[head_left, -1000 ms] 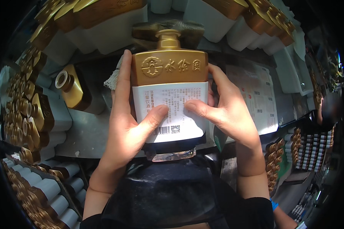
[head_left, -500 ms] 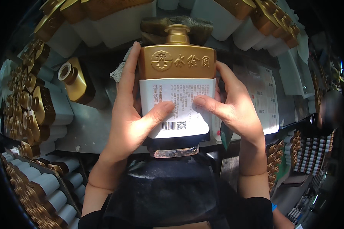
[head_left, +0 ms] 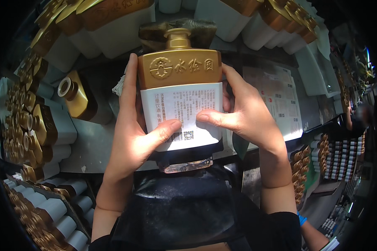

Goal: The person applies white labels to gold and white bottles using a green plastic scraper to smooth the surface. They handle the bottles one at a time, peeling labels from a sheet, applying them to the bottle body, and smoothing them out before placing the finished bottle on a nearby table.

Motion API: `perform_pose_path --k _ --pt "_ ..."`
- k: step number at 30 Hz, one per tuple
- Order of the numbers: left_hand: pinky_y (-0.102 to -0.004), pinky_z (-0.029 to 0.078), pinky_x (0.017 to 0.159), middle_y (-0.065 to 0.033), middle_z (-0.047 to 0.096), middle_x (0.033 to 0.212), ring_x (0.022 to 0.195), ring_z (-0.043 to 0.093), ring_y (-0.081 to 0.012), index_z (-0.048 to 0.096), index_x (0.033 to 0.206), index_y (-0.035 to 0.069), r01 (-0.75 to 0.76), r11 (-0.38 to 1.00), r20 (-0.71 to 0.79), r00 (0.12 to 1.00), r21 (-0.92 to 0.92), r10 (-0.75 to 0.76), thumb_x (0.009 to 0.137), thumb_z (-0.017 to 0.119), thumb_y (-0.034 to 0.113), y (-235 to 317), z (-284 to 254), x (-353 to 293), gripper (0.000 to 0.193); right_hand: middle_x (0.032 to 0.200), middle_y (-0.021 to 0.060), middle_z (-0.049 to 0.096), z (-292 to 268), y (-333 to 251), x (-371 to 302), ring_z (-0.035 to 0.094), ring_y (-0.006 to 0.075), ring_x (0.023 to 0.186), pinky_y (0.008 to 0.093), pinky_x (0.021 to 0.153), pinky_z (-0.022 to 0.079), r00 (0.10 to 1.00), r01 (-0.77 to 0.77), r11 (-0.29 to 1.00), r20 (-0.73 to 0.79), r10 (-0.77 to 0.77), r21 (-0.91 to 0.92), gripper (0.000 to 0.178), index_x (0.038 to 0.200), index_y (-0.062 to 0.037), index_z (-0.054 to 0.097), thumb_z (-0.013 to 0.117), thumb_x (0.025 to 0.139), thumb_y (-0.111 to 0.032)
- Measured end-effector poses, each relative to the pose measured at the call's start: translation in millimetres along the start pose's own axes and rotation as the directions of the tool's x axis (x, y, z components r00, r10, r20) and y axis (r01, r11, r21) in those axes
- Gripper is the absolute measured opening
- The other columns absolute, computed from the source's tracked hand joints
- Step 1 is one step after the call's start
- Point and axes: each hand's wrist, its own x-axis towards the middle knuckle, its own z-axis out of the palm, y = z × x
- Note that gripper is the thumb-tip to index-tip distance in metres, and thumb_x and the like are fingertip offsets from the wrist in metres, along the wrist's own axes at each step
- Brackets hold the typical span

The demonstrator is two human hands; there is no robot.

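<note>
A flat-sided bottle (head_left: 180, 67) with a gold neck and shoulder and a white lower body stands upright before me. A white printed label (head_left: 184, 102) covers its front. My left hand (head_left: 134, 134) is wrapped round its left side, the thumb lying on the lower label. From the right side my right hand (head_left: 251, 117) grips it too, thumb pressed on the label and other fingers partly hidden behind. Below the white body show a dark band and a clear glassy block (head_left: 185, 165). Behind the neck sits a brown, glossy object (head_left: 153, 35) whose kind I cannot make out.
Another gold-shouldered bottle (head_left: 77, 100) stands tilted in view at the left. Printed label sheets (head_left: 276, 100) lie on the grey table (head_left: 88, 146) at the right. Many similar bottles (head_left: 42, 125) crowd the sides and back. Another person's arm (head_left: 314, 236) shows at lower right.
The whole view has shifted, so bottle and hands appear slightly farther left. Both thumbs have slid a little down the label. Both hands keep hold of the bottle.
</note>
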Motion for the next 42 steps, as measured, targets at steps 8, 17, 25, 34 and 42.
perform_pose_path --k 8,17,25,34,42 --pt "-0.0407 0.036 0.111 -0.0176 0.04 0.148 0.134 0.044 -0.029 0.009 0.158 0.012 0.017 1.0 -0.033 0.999 0.008 -0.017 0.073 0.074 0.006 5.1 5.2 0.1 0.107 0.089 0.0113 0.061 -5.5 -1.8 1.5 0.052 0.0155 0.073 0.0294 0.069 0.047 0.999 -0.021 0.998 0.041 0.019 0.055 0.09 0.141 0.0025 0.042 0.083 0.072 -0.037" --pt "-0.039 0.035 0.111 -0.0173 0.033 0.151 0.137 0.039 -0.0277 0.016 0.156 0.006 -0.025 0.998 -0.099 0.995 0.065 0.031 0.093 0.061 0.007 -1.9 -3.2 1.2 0.077 0.083 0.0049 0.059 -2.7 4.2 1.7 0.049 0.0102 0.072 0.0248 0.065 0.043 0.999 -0.036 0.984 0.009 0.035 0.175 0.078 0.137 0.0056 0.048 0.08 0.077 -0.034" --pt "-0.0391 0.037 0.11 -0.0195 0.033 0.152 0.137 0.039 -0.0269 0.015 0.156 0.009 -0.006 0.994 -0.055 0.998 0.105 0.012 0.094 0.057 0.008 4.4 -12.9 -7.6 0.075 0.067 -0.0036 0.034 -27.4 30.2 1.8 0.037 0.0048 0.056 0.0183 0.047 0.031 0.934 -0.323 0.495 0.188 0.304 0.806 0.076 0.134 0.0027 0.048 0.038 0.098 -0.064" --pt "-0.0444 0.037 0.11 -0.0194 0.036 0.146 0.137 0.037 -0.0313 0.018 0.155 0.009 -0.087 0.97 -0.067 0.992 0.227 0.104 0.079 0.079 0.016 -2.7 -2.7 -4.8 0.098 0.1 0.0055 0.062 -40.5 32.1 -39.3 0.06 0.015 0.088 0.03 0.076 0.053 0.949 -0.184 0.725 -0.072 0.307 0.663 0.054 0.126 0.0012 0.051 0.062 0.094 -0.041" --pt "-0.0379 0.033 0.109 -0.0172 0.046 0.138 0.127 0.045 -0.0253 0.032 0.149 0.005 -0.143 0.906 -0.124 0.97 0.398 0.208 0.09 0.069 0.018 -9.6 -7.2 6.6 0.071 0.109 0.0072 0.063 -26.0 -8.5 -47.4 0.064 0.0127 0.096 0.0271 0.087 0.053 0.963 0.193 0.941 -0.236 -0.128 0.278 0.033 0.112 0.0017 0.059 0.075 0.083 0.0"
